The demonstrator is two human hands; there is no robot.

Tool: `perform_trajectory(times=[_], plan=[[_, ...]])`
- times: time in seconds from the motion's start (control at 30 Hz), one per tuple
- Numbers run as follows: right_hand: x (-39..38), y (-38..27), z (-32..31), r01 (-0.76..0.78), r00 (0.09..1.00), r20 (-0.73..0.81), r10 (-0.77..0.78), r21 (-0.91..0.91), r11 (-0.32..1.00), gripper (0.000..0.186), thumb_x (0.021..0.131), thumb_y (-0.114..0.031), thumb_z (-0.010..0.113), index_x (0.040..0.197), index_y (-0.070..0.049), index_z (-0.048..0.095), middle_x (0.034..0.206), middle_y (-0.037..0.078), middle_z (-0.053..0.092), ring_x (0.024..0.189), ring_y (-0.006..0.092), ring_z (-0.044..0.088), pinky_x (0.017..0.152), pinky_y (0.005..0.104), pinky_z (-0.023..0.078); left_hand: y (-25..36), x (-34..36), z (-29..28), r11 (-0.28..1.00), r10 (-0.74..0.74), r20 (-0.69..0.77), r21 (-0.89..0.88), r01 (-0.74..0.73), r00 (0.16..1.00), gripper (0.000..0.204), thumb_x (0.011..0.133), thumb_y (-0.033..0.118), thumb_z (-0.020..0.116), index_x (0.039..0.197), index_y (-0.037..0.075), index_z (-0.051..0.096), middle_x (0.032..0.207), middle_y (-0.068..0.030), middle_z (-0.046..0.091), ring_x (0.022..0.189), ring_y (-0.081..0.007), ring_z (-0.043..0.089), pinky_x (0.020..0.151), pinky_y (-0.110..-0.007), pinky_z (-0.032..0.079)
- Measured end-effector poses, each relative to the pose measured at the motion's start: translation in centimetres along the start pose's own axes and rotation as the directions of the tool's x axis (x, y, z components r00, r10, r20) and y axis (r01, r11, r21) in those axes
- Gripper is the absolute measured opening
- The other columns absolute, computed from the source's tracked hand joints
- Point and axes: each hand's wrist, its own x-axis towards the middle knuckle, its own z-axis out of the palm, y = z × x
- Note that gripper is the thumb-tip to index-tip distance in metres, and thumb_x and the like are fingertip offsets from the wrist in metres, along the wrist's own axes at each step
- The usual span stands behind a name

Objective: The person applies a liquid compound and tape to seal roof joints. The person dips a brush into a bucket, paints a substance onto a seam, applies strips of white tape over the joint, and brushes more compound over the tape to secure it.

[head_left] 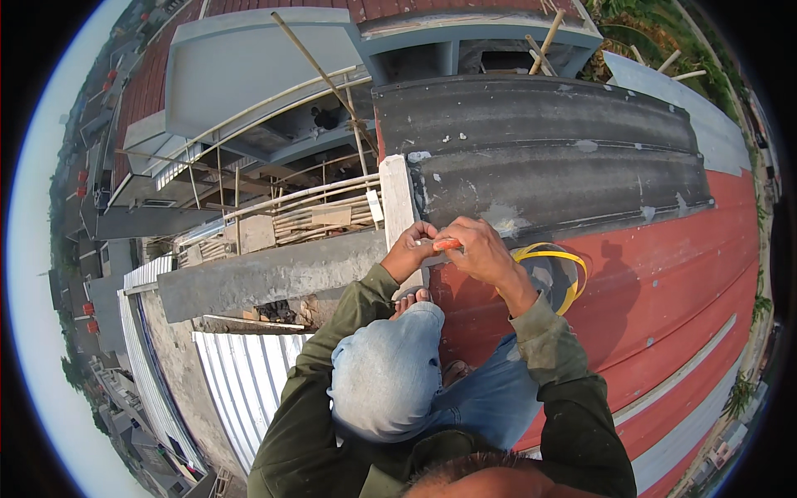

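In front of my knees both hands meet over the top of a pale narrow wall. My right hand is closed round a small orange-red object whose kind I cannot make out. Touching or nearly touching its tip, my left hand has its fingers pinched together; what they hold, if anything, is too small to name. Beside my right wrist a yellow band-like loop lies on the red roof sheets. My bare foot rests by the wall, below my left hand.
Dark grey corrugated sheets with pale patches cover the roof ahead. To the left is a drop, with bamboo scaffolding, a rough concrete beam and white corrugated sheets lower down. A grey building stands beyond.
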Motion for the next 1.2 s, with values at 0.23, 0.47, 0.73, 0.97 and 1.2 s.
perform_trajectory(times=[0.23,0.47,0.73,0.97,1.2], plan=[[-1.9,-1.2,-0.6,-0.074,0.997,-0.021,0.076,0.088,0.993,0.015,0.074,-0.009,0.067,0.086,-0.001,0.063,0.084,0.015,0.062,0.077,0.0357,0.061,0.067,0.0415,0.048,1.3,-2.1,1.7,0.996,-0.029,0.047,0.089,0.025,0.998,0.02,0.084,0.005,0.065,0.1,0.004,0.053,0.092,-0.0001,0.056,0.084,-0.006,0.055,0.075,-0.021,0.046],[-2.5,-1.5,-0.9,-0.036,0.99,-0.132,0.042,0.044,0.998,0.014,0.076,-0.008,0.064,0.085,-0.001,0.057,0.082,0.016,0.06,0.075,0.0382,0.06,0.065,0.0429,0.047,4.3,-2.7,2.4,0.922,0.162,0.091,0.342,-0.183,0.983,0.019,0.091,0.016,0.064,0.104,0.004,0.057,0.097,-0.0008,0.057,0.086,-0.0055,0.055,0.074,-0.021,0.048],[-3.0,-1.6,-1.6,0.094,0.974,-0.213,-0.08,0.053,0.994,0.013,0.075,-0.006,0.063,0.081,-0.002,0.053,0.077,0.015,0.056,0.073,0.0383,0.058,0.063,0.0439,0.045,5.9,-2.5,2.9,0.958,0.03,0.094,0.282,-0.056,0.995,0.026,0.094,0.024,0.059,0.107,0.001,0.054,0.092,-0.0029,0.059,0.076,-0.0071,0.057,0.065,-0.023,0.053],[-2.8,-2.1,-4.1,0.059,0.979,-0.205,-0.016,0.206,0.977,0.017,0.075,-0.008,0.063,0.088,0.001,0.057,0.082,0.02,0.061,0.077,0.0404,0.06,0.068,0.0444,0.047,8.7,-1.4,4.0,0.84,0.155,0.125,0.505,-0.197,0.98,0.024,0.094,0.023,0.062,0.095,-0.001,0.058,0.081,-0.0024,0.061,0.072,-0.0063,0.051,0.062,-0.023,0.042],[-3.5,-2.5,-7.0,0.094,0.96,-0.274,-0.059,0.115,0.989,0.016,0.077,-0.009,0.068,0.085,0.002,0.059,0.08,0.019,0.063,0.072,0.0376,0.062,0.063,0.0404,0.048,12.1,-0.9,7.6,0.657,0.203,0.18,0.704,-0.27,0.962,0.03,0.092,0.027,0.063,0.092,-0.003,0.059,0.074,-0.0028,0.061,0.067,-0.0063,0.051,0.057,-0.024,0.041]])
